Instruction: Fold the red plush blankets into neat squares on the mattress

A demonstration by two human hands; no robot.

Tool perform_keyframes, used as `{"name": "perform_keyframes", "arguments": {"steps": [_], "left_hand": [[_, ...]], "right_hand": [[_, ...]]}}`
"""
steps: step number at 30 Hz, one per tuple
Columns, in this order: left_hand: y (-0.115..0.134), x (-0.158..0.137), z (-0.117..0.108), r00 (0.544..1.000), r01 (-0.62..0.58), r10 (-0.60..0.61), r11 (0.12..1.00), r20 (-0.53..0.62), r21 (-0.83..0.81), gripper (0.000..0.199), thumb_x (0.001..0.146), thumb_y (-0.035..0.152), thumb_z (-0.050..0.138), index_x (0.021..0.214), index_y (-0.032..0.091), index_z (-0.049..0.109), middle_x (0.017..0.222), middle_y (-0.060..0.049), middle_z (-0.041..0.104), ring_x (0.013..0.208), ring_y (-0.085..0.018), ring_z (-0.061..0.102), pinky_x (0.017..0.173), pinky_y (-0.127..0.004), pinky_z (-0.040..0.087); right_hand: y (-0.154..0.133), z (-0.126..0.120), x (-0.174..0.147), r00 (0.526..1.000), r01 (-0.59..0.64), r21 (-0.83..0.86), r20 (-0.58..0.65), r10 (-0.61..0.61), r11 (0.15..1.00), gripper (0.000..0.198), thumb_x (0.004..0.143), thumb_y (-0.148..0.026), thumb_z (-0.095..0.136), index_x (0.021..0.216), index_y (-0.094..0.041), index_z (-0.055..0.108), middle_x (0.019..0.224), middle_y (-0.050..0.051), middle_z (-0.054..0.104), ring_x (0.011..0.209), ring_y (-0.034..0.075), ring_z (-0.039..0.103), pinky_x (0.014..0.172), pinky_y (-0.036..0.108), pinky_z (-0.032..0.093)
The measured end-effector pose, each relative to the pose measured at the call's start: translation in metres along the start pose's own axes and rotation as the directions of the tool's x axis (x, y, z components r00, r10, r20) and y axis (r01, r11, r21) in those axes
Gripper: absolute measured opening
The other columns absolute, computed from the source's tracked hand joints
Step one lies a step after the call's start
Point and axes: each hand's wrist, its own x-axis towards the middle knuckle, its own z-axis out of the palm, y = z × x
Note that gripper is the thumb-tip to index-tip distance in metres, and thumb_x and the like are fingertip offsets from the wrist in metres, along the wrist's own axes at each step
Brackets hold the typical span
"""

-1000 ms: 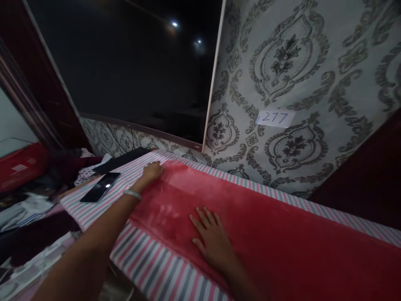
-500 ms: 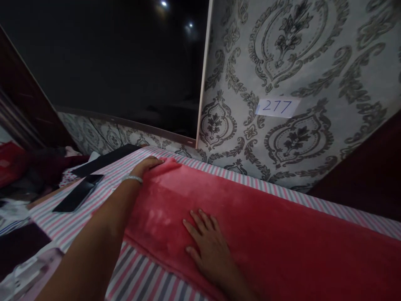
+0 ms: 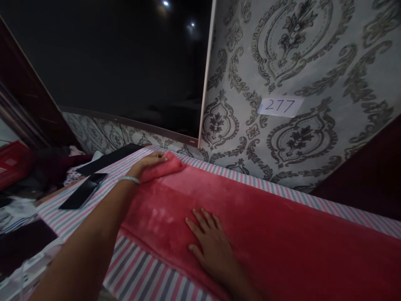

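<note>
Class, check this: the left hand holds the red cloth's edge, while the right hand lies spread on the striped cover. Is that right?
Not quite: the right hand lies spread on the red cloth, not the striped cover, as the head view shows. The left hand does hold its edge.

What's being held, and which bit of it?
The left hand holds the red cloth by its raised far left corner; the right hand lies spread flat on it, holding nothing.

Blue handwritten "277" on white paper label (image 3: 281,107), on patterned wallpaper (image 3: 236,77); mark (image 3: 192,141) on TV frame (image 3: 140,125) illegible.
</note>
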Motion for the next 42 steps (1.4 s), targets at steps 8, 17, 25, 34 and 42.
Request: {"name": "perform_keyframes", "arguments": {"steps": [8,17,25,34,42], "left_hand": [[-0.017,0.011,0.012,0.968,0.051,0.044,0.930,-0.247,0.365,0.014,0.091,0.023,0.053,0.094,0.016,0.065,0.111,-0.016,0.069,0.112,-0.028,0.063,0.095,-0.033,0.047],[-0.038,0.013,0.026,0.978,0.139,-0.071,0.920,-0.194,0.366,0.018,0.092,0.034,0.058,0.091,0.018,0.067,0.099,-0.013,0.072,0.103,-0.027,0.066,0.083,-0.030,0.048],[-0.031,0.008,0.007,0.990,0.126,-0.109,0.966,-0.085,0.228,0.035,0.088,0.051,0.064,0.092,0.017,0.071,0.080,-0.005,0.073,0.073,-0.019,0.067,0.066,-0.028,0.049],[-0.030,0.027,0.039,0.964,0.190,-0.108,0.918,-0.243,0.347,0.025,0.094,0.033,0.053,0.099,0.014,0.068,0.117,-0.023,0.071,0.120,-0.035,0.064,0.093,-0.040,0.050],[-0.035,0.012,-0.001,0.992,0.120,-0.126,0.944,0.002,0.308,0.049,0.093,0.056,0.049,0.109,0.016,0.072,0.112,-0.012,0.077,0.103,-0.026,0.072,0.083,-0.030,0.055]], "right_hand": [[0.002,0.002,-0.001,1.000,0.003,0.033,-0.002,-0.003,0.999,0.065,0.101,-0.051,0.051,0.162,-0.044,0.030,0.173,-0.005,0.019,0.159,0.027,0.015,0.129,0.057,0.011],[0.000,-0.001,-0.001,1.000,0.005,0.003,0.008,-0.005,1.000,0.067,0.099,-0.044,0.055,0.162,-0.041,0.031,0.173,-0.003,0.020,0.159,0.028,0.016,0.129,0.056,0.013],[-0.007,-0.008,0.000,0.999,-0.027,-0.011,0.040,0.027,1.000,0.068,0.098,-0.041,0.056,0.162,-0.040,0.033,0.172,-0.002,0.022,0.159,0.028,0.016,0.128,0.057,0.014],[0.000,-0.001,-0.001,1.000,-0.010,-0.005,0.025,0.010,1.000,0.069,0.099,-0.041,0.056,0.163,-0.041,0.029,0.173,-0.003,0.017,0.159,0.028,0.016,0.129,0.058,0.014],[-0.004,-0.004,-0.001,0.999,-0.021,-0.086,0.039,0.025,0.996,0.065,0.100,-0.039,0.053,0.162,-0.038,0.033,0.172,-0.001,0.022,0.159,0.029,0.017,0.127,0.057,0.017]]}}
